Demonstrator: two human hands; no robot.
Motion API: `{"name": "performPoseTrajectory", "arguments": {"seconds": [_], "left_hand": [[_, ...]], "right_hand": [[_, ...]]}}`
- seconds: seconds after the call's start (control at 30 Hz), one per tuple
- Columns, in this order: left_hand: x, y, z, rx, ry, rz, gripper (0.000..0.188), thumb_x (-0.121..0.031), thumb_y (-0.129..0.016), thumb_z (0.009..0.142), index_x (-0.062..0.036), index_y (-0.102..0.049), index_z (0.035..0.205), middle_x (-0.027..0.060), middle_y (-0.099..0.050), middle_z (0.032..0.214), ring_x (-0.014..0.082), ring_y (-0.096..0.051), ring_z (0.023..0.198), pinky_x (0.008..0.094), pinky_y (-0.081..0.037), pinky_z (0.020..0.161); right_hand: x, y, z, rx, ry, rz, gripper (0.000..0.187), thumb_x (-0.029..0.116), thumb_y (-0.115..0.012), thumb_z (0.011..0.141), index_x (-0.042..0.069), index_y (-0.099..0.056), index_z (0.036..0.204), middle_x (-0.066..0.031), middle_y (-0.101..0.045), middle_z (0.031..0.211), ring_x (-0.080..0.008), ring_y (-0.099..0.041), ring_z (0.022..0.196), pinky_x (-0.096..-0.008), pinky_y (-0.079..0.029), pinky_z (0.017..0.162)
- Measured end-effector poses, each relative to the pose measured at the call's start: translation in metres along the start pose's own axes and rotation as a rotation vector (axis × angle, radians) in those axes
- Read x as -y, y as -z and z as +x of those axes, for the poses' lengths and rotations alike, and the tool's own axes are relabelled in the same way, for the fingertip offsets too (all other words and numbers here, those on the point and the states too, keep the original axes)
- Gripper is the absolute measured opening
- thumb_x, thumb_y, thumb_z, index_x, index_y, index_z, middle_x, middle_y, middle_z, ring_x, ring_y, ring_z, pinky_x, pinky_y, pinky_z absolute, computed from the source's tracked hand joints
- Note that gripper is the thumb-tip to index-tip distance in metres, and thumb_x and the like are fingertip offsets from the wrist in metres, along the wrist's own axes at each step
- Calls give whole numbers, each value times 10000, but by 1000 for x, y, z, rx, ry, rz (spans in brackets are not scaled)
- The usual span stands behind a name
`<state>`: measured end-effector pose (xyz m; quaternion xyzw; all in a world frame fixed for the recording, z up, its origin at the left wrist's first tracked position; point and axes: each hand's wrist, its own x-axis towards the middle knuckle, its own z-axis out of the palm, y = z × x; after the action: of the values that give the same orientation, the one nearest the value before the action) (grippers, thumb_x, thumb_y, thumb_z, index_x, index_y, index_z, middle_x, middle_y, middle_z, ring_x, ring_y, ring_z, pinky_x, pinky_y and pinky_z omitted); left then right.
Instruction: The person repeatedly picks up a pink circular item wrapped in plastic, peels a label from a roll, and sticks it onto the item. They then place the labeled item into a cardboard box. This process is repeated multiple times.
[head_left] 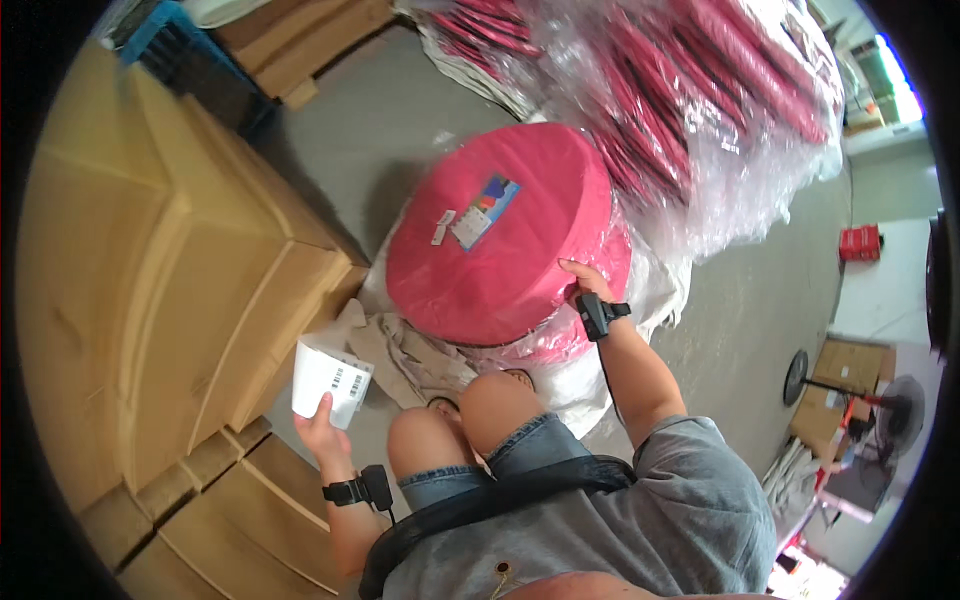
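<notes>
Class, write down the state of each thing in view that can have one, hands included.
Left hand: fingers closed on label sheets
White label sheets: held, slightly curved
Right hand: against the pink item's rim
Round pink item: flat face up, plastic-wrapped
Pink goods behind: bagged in clear plastic
Pale sheeting: crumpled
Fan: standing; running or not, cannot tell

White sheets bearing black barcodes sit in the left hand, while a colourful card, white at one end, and two small white stickers show on a round pink pack; lettering on all of them is too small to read.
</notes>
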<state>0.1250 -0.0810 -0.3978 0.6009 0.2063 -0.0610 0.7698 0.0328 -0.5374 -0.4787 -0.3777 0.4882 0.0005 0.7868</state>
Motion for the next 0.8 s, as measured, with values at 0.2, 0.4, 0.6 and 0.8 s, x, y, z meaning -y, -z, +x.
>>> {"name": "performPoseTrajectory", "arguments": {"seconds": [0.2,0.4,0.6,0.8], "left_hand": [[-137,30,-98,-194,-23,73,407,119,-560,719,52,-454,1105,116,-545,1058,194,-533,939,303,-416,832],[-239,72,-187,-309,-133,126,443,127,-549,708,37,-447,1130,108,-538,1085,205,-528,979,314,-421,845],[-321,133,-252,-487,-294,102,439,121,-588,684,27,-479,1099,99,-570,1039,184,-544,940,300,-418,845],[-344,176,-296,-707,-353,-11,427,100,-590,705,24,-463,1106,115,-573,1037,204,-555,920,316,-436,805]], "right_hand": [[75,-132,-83,171,114,71,219,178,-625,734,10,-579,866,-91,-597,756,-200,-551,598,-319,-428,549],[179,-166,-232,342,226,198,209,68,-557,747,-50,-572,918,-138,-611,848,-251,-592,772,-332,-473,718],[324,-194,-406,489,297,255,262,66,-539,762,-18,-508,1008,-121,-589,959,-253,-576,875,-361,-472,804],[435,-226,-545,515,576,177,233,91,-549,809,-9,-509,1016,-123,-589,944,-224,-579,843,-329,-491,767]]}}
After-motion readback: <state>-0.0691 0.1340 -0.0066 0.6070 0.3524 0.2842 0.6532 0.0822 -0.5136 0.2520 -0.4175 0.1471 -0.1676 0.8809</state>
